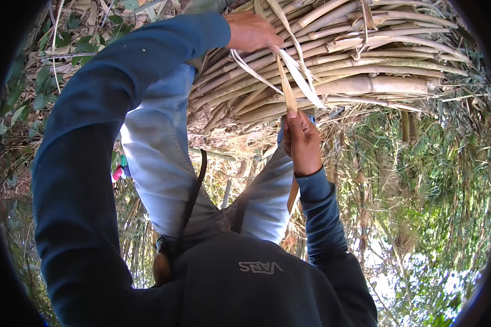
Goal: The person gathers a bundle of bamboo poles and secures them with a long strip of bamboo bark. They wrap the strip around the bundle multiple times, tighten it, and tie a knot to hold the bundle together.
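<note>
Over a large bundle of dry, pale brown canes [365,84], my left hand [252,31] is closed, pinching one end of a dry leaf strip. My right hand [303,140], nearer to me, grips the other end of this tan leaf strip [286,87] between thumb and fingers. The strip runs fairly straight between the two hands. Loose white ends [305,82] hang beside it, and a thin pale loop [253,71] comes down below my left hand. Whether the strip goes round the whole bundle is hidden.
My legs in light blue jeans [158,136] stand close to the bundle. Dry leaves and green plants [43,92] cover the ground at the left. A dark strap [196,185] hangs at my waist. Dense stalks and foliage [414,180] fill the right side.
</note>
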Demonstrator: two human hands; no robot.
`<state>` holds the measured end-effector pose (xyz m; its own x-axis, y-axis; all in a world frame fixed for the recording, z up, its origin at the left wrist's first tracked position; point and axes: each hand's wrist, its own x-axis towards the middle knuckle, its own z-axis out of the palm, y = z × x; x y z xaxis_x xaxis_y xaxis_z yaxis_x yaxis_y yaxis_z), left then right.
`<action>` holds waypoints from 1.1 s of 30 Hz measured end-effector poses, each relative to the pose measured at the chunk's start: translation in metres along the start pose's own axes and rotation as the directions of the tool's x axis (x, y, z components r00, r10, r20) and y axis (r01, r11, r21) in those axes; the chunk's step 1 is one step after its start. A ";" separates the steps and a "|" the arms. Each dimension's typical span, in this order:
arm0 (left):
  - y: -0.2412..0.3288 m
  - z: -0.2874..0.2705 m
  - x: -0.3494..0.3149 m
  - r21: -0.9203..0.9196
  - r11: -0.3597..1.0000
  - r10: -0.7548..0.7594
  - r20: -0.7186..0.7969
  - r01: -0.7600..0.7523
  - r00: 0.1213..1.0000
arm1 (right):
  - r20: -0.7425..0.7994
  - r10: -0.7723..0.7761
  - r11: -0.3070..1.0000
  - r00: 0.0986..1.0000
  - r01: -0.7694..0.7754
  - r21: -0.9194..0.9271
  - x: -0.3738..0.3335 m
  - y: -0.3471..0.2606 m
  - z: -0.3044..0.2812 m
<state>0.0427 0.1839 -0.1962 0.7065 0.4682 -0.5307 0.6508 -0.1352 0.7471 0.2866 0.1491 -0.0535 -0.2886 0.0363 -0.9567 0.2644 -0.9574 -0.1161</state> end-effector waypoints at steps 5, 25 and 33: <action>-0.010 0.004 -0.002 -0.124 0.992 -0.044 -0.049 0.038 0.998 | -0.067 -0.226 0.921 0.972 0.191 -0.340 0.013 0.022 -0.022; 0.139 0.064 0.021 -0.995 -0.001 -0.954 0.031 0.099 0.299 | 0.292 0.399 -0.824 0.869 0.480 -0.303 0.229 -0.226 0.079; 0.173 0.108 0.138 0.384 -0.693 -0.691 -0.111 -0.611 0.715 | 0.553 0.562 -0.624 0.615 0.754 -0.204 0.134 -0.089 0.201</action>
<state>0.2829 0.1307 -0.1833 0.0245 0.5245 -0.8511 -0.7757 -0.5271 -0.3471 0.0392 0.1818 -0.1175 -0.5383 -0.6739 -0.5061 -0.1946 0.6837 -0.7033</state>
